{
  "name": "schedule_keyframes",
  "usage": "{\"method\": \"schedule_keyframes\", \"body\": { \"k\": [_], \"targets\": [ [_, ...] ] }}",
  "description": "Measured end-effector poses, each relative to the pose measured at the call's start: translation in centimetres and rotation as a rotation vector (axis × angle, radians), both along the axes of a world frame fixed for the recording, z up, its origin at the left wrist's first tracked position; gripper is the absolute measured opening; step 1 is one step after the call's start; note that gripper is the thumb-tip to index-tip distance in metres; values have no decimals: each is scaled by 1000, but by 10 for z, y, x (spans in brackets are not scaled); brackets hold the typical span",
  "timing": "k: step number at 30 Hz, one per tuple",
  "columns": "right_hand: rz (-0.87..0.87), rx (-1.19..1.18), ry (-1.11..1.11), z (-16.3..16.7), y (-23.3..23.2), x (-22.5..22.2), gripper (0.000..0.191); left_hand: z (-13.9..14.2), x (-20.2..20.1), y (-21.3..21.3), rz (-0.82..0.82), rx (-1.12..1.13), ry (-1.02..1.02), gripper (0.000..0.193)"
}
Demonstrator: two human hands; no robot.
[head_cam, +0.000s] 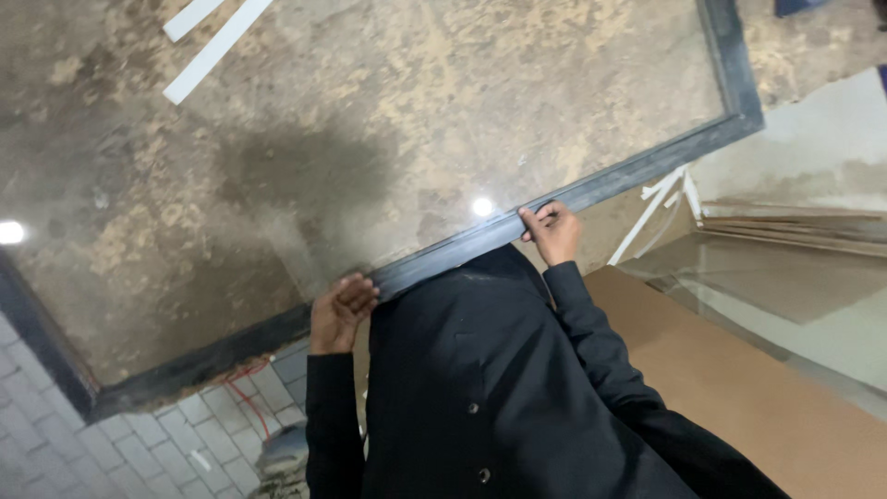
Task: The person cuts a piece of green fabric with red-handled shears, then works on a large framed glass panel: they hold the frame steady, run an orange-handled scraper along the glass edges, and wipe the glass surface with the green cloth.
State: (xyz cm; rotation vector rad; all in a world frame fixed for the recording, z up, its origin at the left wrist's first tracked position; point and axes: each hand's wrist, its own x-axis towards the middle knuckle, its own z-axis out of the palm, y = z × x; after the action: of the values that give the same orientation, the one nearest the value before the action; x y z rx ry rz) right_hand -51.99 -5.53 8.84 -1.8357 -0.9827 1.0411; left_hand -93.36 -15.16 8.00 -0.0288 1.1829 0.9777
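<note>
1. Head view: your left hand (340,312) rests on the near edge of the pane (370,139), on its dark frame (462,248). The fingers are curled loosely together against the frame; you cannot tell whether they grip it or only press on it.
2. Your right hand (552,231) sits further along the same edge, up and to the right. Its fingers are bent and wrapped over the frame, closed on it.
3. The pane is a large sheet with a dark border. It lies flat before you and fills most of the upper left of the view. Mottled brown ground shows across it, along with two bright spots of light.
4. The framed edge that you hold has its long axis on a diagonal, rising from lower left to upper right. It ends at a corner (744,115) at upper right, where the frame turns upward.
5. Both black sleeves (601,342) reach up from your dark coat to that edge.
6. Two white strips (217,46) lie at upper left, well apart from your hands.
7. A brown board (739,370) lies just right of your right arm, with further sheets (795,277) beyond it.
8. Grey paving (139,453) shows at lower left, below the frame.
</note>
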Motion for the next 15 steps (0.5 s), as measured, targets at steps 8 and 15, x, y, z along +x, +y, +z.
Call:
{"method": "schedule_keyframes", "body": {
  "k": [8, 15],
  "targets": [
    [-18, 87, -69, -7, -11, -4, 35, 29, 6, -6, -200, 140, 1166, 39],
    [553, 300, -808, 1, -30, -15, 77, 31, 25, -9, -732, 668, 1689, 69]
  ]
}}
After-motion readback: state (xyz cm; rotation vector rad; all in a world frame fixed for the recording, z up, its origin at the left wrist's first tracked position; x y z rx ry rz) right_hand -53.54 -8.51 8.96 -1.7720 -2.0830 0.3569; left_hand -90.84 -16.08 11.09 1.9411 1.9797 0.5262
